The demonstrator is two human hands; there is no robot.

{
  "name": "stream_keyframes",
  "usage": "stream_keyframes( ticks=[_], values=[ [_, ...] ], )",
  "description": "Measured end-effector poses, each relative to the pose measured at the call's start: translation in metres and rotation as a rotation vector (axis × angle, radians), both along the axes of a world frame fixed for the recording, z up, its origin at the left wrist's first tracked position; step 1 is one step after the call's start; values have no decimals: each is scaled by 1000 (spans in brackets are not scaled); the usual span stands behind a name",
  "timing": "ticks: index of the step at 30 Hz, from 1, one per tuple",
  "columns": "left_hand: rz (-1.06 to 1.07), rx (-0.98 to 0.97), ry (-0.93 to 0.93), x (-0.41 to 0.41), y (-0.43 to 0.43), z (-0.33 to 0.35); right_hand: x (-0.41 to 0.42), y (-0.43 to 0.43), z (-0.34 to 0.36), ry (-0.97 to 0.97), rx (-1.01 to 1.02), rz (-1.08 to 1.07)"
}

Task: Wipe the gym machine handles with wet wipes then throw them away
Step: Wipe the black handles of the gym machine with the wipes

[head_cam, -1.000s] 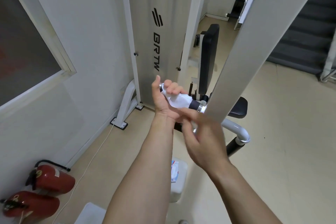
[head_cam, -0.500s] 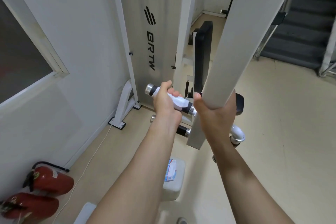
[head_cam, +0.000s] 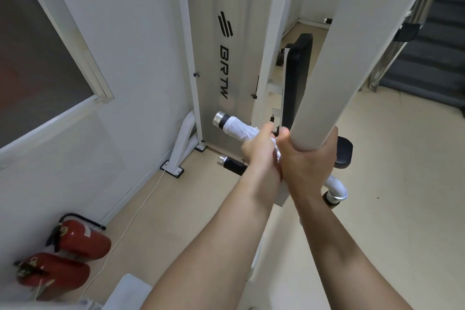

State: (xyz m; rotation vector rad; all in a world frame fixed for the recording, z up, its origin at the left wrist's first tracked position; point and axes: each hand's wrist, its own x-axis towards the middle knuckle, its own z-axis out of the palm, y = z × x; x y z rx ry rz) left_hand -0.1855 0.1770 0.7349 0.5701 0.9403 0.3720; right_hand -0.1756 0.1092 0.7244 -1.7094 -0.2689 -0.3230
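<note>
Head view, middle of the frame: I have the left grip curled round the wet wipe, which is wrapped around the upper handle. The right grip is clamped on the lower end of the white swing arm, touching the left, and I judge it is steadying the machine. The handle's long axis runs from my left grip up and left to the chrome end cap. The wipe lies along that line, and only a short black band and the cap are bare beyond it. So the next stroke, as I read it, slides outward toward the upper left along that axis, and the left grip does the work. The lower handle sits just below, roughly parallel, with no wipe on it.
</note>
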Motion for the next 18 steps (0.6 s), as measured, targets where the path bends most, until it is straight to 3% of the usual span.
stream_keyframes(
  ticks=[2, 4, 9, 12, 16, 18],
  values=[
    [-54, -45, -74, -3, 2, -3, 1, 1, -1, -1, 2, 9],
    [-70, -107, -272, -6, 19, -6, 3, 2, -1, -14, -11, 27],
    [85, -160, -636, -9, 63, -15, 5, 4, -3, -25, -24, 37],
    [108, -157, -538, -2, 57, -12, 7, 7, -2, -20, 11, 1],
    [-26, -117, -274, 13, 20, -14, 17, 8, -2, -1, 15, 4],
    [-72, -56, -227, 16, 12, -20, 18, 6, -1, -10, 9, 11]
  ],
)
